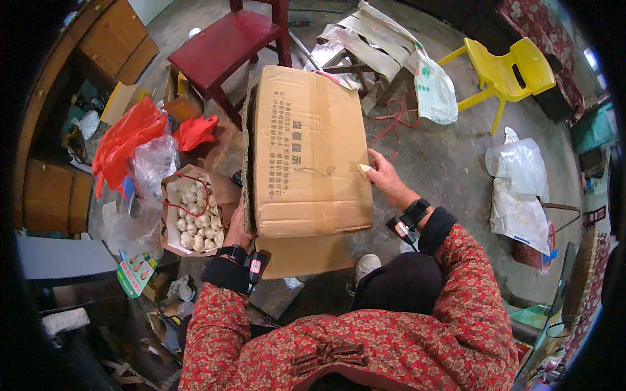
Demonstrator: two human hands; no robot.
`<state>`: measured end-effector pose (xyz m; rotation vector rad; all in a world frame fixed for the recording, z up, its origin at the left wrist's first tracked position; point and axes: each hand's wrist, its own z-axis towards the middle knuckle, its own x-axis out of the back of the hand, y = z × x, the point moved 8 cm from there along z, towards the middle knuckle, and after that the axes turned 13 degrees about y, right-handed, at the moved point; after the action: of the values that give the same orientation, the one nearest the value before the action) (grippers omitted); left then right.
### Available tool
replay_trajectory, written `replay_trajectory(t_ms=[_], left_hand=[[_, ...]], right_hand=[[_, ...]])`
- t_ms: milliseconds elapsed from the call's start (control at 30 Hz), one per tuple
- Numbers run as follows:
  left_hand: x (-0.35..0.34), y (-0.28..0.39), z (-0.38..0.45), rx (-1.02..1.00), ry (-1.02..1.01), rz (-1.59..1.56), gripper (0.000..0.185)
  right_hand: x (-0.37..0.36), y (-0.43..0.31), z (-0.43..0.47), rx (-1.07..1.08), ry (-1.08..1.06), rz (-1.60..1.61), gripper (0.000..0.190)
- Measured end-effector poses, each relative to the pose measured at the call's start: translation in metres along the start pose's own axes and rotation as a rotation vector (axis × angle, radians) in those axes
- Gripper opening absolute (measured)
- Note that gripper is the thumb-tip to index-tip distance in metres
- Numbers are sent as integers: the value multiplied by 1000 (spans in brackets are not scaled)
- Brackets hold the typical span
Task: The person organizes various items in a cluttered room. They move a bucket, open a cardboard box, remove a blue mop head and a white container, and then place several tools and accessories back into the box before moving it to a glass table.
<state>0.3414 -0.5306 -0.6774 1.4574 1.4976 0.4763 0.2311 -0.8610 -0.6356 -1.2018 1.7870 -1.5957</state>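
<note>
A large cardboard box [313, 151] bearing printed writing is tilted in front of me, its taped face turned up towards me. One flap [303, 256] hangs out below its near edge. My right hand [384, 177] grips the right edge, with the thumb on the printed face. At the lower left corner my left hand [238, 227] presses against the box's side; its fingers are partly hidden behind the cardboard. Just left of that hand stands a paper bag [168, 234] with a red cord handle, holding several garlic bulbs [198, 215].
Red plastic bags [128, 141] and clear plastic [155, 159] lie at the left beside wooden cabinets [58, 195]. Beyond the box stand a dark red chair [230, 44] and a folding seat [364, 39]. A yellow chair [508, 68] is at the far right, with plastic sacks [518, 161] nearer.
</note>
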Motion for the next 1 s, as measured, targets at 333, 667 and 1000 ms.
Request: replay_trajectory(t_ms=[333,667,1000], left_hand=[[104,-123,0,-325,-4,911,45],[76,-125,5,-339,-87,1328,36],[73,-112,5,-267,-13,1177,36]], right_hand=[[3,-23,15,187,109,-246,57],[6,-63,24,297,110,-305,55],[25,-92,-6,304,100,-168,47]])
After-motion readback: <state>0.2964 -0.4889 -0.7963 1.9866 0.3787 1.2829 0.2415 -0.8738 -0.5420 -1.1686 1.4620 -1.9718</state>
